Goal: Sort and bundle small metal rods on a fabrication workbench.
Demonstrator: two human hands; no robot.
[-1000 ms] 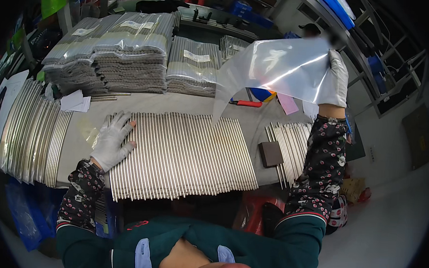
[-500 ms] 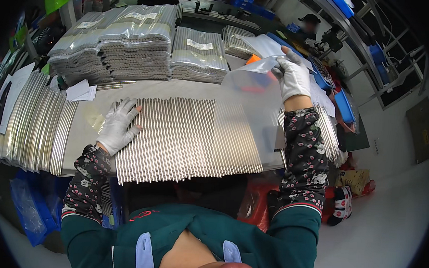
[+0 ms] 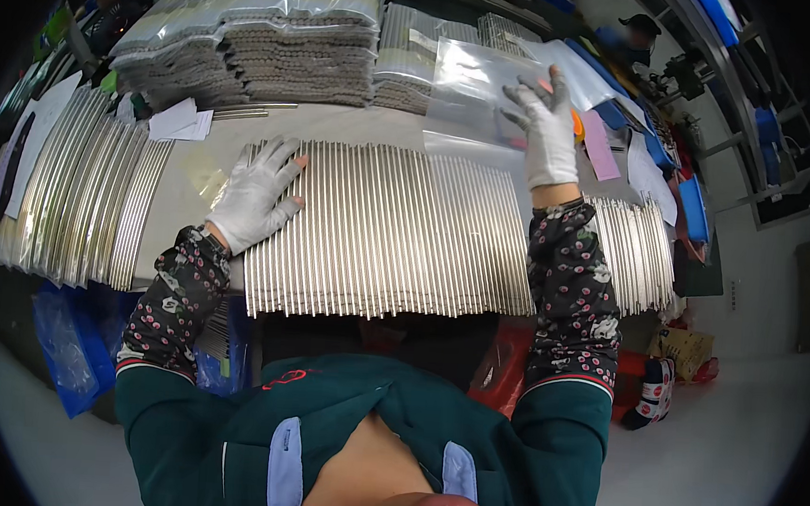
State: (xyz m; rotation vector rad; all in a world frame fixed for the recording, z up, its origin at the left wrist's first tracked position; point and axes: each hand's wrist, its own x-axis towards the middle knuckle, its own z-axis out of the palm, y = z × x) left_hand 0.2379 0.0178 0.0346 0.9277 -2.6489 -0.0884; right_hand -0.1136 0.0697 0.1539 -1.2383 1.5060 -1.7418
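A wide row of thin metal rods [image 3: 388, 233] lies side by side on the table before me. My left hand [image 3: 258, 193], in a white glove with some fingertips bare, rests on the row's left edge with its fingers spread. Beyond the row's far right part lies a clear plastic bag [image 3: 471, 85], its near part overlapping the rod ends. My right hand [image 3: 547, 132], also gloved, is stretched out at the bag's right side, fingers apart. Whether those fingers press on the bag or hover just over it, I cannot tell.
Bagged rod bundles [image 3: 296, 56] are piled high along the back. More rods [image 3: 84, 187] stand in a row at the left, beside white paper slips [image 3: 181, 121]. Loose rods [image 3: 632, 253], a pink paper [image 3: 601, 146] and blue trays [image 3: 693, 210] are at the right. Another person [image 3: 636, 40] is far right.
The plastic bag, held up in my right hand before, now lies flatter toward the back, and the hand's fingers have spread. My left hand stays on the rods. The whole view has shifted.
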